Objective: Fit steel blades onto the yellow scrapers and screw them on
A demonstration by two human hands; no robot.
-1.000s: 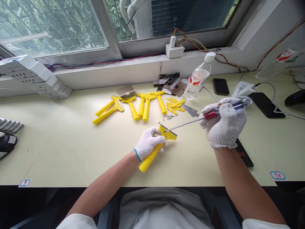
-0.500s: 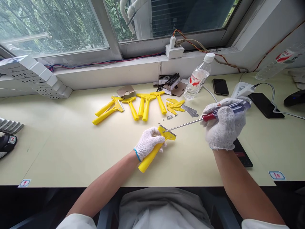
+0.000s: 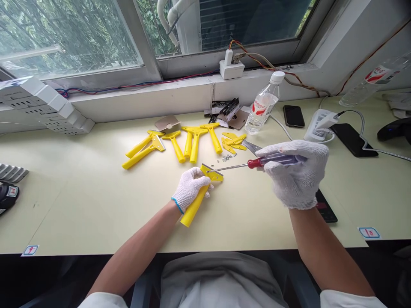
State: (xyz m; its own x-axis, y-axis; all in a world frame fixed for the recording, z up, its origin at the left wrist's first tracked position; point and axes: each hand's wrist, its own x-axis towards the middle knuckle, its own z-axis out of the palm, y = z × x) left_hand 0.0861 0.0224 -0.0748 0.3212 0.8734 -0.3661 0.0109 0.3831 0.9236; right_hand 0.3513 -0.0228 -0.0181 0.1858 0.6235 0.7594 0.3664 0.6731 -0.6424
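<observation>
On my view, the yellow scraper [image 3: 195, 207] sits near the front middle of the desk [image 3: 105, 214], tilted, its head up and to the right and its handle end toward the person. The left hand [image 3: 190, 188], in a white knit glove, is closed around it just below the head. I see the tip of the screwdriver [image 3: 272, 161] at the scraper head, by a hole or screw; I can't tell which. The right hand [image 3: 297, 173], also gloved, has the screwdriver's clear handle pinched between thumb and fingers, partly open rather than in a fist.

Just beyond the scraper head I make out small screws [image 3: 227, 158], and behind them yellow plates [image 3: 233, 142] beside grey blades [image 3: 251, 146], partly hidden by the right hand. Further left lies a row of other yellow scrapers [image 3: 194, 144], with a brown cardboard piece [image 3: 167, 123] behind. At the back stand a water bottle [image 3: 262, 105] and, to its left, opened black boxes [image 3: 227, 112]. A phone [image 3: 293, 116] and a white power strip [image 3: 317, 124] are to the bottle's right.
</observation>
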